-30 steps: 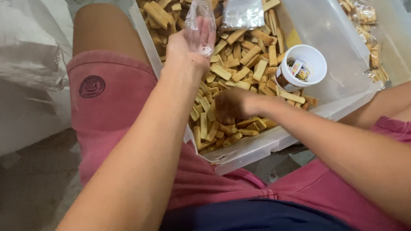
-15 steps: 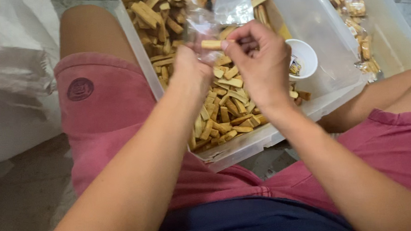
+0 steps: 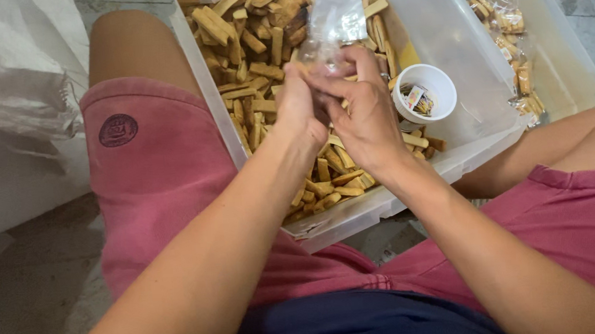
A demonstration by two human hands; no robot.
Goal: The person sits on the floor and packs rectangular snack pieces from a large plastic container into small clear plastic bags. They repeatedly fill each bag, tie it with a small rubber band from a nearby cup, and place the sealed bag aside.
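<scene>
Both hands are meeting over a clear plastic bin (image 3: 442,45) full of brown wooden sticks (image 3: 254,44). The left hand (image 3: 300,111) is pinching the bottom of a small clear bag (image 3: 334,18), which is standing up above the sticks. The right hand (image 3: 363,113) is curling its fingers around the bag too. A white cup (image 3: 423,92) is sitting just beside the right hand

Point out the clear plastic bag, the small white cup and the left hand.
clear plastic bag (image 3: 337,11): head view, on its upper flat panel.
small white cup (image 3: 438,77): head view, on its inner rim wall.
left hand (image 3: 298,111): head view, on its back.
</scene>
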